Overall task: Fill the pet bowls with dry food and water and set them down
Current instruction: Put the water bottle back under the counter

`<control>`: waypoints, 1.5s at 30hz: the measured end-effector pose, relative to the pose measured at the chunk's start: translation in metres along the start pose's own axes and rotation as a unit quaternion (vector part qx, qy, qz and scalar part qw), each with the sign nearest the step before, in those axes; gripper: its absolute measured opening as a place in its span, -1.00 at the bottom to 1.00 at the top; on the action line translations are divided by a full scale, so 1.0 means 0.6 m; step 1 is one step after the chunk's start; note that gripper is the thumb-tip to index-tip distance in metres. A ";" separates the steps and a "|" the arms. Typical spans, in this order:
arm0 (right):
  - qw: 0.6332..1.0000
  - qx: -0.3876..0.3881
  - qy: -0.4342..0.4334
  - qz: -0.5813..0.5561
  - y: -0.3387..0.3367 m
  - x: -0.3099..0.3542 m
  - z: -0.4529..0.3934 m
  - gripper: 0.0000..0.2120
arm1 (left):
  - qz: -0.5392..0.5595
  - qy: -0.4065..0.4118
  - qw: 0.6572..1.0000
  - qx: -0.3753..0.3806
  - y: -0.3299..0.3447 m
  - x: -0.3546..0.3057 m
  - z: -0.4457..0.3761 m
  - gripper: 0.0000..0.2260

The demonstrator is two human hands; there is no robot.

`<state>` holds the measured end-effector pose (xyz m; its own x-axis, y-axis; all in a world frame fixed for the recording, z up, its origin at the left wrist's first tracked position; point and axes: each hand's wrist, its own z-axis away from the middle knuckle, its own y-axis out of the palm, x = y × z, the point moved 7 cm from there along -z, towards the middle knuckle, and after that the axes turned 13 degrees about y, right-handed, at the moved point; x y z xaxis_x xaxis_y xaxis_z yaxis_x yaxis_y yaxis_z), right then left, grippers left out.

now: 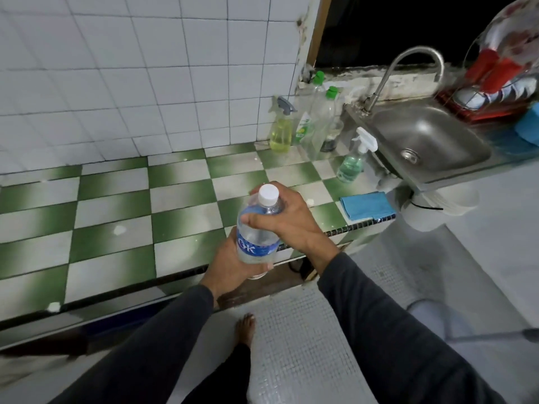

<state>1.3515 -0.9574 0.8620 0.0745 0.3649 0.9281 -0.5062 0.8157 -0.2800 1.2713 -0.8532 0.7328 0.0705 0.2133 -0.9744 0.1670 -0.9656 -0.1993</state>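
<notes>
A clear plastic water bottle (pixel 256 231) with a blue label and a white cap (pixel 268 194) is held in front of me, over the front edge of the green-and-white tiled counter (pixel 116 217). My left hand (pixel 227 266) grips the bottle's lower half from beneath. My right hand (pixel 287 214) wraps round the bottle's neck just under the cap, which is on. No pet bowl shows in this view.
Spray bottles and detergent bottles (pixel 309 123) stand at the counter's back right. A steel sink (pixel 423 138) with a tap (pixel 408 71) lies to the right, a blue cloth (pixel 366 205) beside it, and a red dish rack (pixel 490 91) behind. My bare foot (pixel 246 328) stands on grey floor.
</notes>
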 end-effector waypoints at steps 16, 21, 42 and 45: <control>0.993 0.114 -0.008 0.032 0.227 -0.007 0.212 -0.60 | -0.006 -0.050 0.996 -0.076 -0.115 0.002 0.324 -0.23; 0.989 0.145 0.005 0.029 0.300 -0.026 0.241 -0.59 | -0.011 -0.065 0.994 -0.087 -0.148 0.028 0.399 -0.24; 0.979 0.183 0.084 0.029 0.498 -0.222 0.216 -0.54 | -0.035 -0.154 0.985 -0.067 -0.206 0.271 0.522 -0.15; 0.978 0.189 0.075 0.037 0.517 -0.270 0.185 -0.53 | -0.035 -0.161 0.984 -0.067 -0.199 0.323 0.511 -0.12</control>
<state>1.0869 -0.8133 0.6521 0.1371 0.5017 0.8541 -0.7943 0.5708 -0.2079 0.9634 -0.7419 0.5360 -0.2581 0.2003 -0.9451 0.2903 -0.9170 -0.2736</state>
